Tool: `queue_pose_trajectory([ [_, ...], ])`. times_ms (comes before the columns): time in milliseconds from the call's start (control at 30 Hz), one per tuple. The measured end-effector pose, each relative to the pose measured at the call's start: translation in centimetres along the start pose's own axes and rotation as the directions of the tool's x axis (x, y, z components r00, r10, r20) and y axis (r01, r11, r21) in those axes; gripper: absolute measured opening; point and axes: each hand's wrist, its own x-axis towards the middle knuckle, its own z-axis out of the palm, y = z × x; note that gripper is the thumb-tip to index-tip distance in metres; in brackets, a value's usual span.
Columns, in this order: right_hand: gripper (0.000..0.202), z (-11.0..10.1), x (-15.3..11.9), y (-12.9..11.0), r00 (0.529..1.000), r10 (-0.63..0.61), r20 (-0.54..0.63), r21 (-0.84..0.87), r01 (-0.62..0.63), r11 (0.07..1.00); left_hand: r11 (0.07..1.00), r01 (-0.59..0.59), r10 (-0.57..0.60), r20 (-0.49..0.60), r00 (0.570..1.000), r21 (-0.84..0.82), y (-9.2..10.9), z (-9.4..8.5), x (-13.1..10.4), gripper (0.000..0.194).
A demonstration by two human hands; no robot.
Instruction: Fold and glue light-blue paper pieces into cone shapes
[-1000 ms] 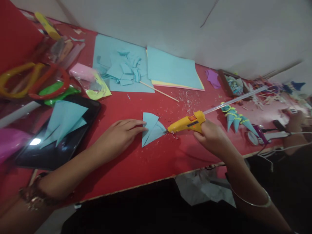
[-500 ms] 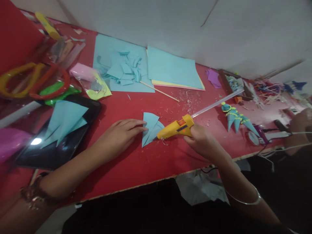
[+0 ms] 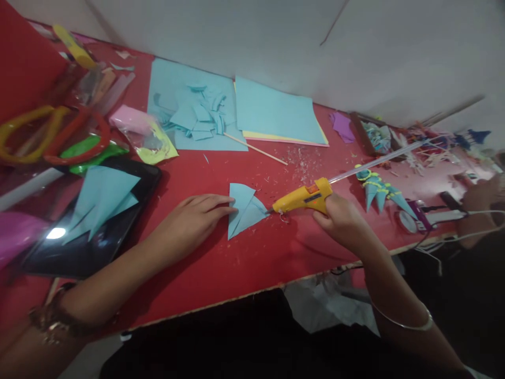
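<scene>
A folded light blue paper piece (image 3: 246, 210) lies on the red table. My left hand (image 3: 197, 213) rests flat beside it, fingers stretched out, the fingertips touching its left edge. My right hand (image 3: 343, 218) is wrapped round the handle of a yellow glue gun (image 3: 303, 197), whose nozzle is at the paper's right corner. From the gun's rear sticks a long clear glue stick (image 3: 371, 164). To the right lie light blue paper cones (image 3: 381, 192) trimmed with yellow. More folded blue paper (image 3: 104, 197) sits on a black tablet-like slab (image 3: 134, 226) at left.
Light blue sheets (image 3: 276, 113) and cut paper scraps (image 3: 201, 116) lie along the wall, near a thin wooden stick (image 3: 256, 149). Scissors (image 3: 79, 152) and plastic packets are at left. A box of scraps (image 3: 374, 137) stands at right, near another person's hand (image 3: 481, 200).
My right hand has drawn the glue gun to the right, so its nozzle has slid from over the paper to its right corner. My left hand stays against the paper.
</scene>
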Motion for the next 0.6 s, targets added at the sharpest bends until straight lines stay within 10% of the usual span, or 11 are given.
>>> queue_pose_trajectory([
  [333,0.029,1.0,1.4,3.4,0.910,0.414,-0.012,0.145,-0.408,0.901,0.999,-0.035,0.036,-0.020,0.999,0.018,-0.3,0.0,-0.3,0.042],
  [600,0.036,4.1,0.2,6.0,0.875,0.462,-0.143,0.297,-0.407,0.863,1.000,-0.003,0.003,0.022,1.000,-0.002,-0.2,-0.5,-0.1,0.042],
])
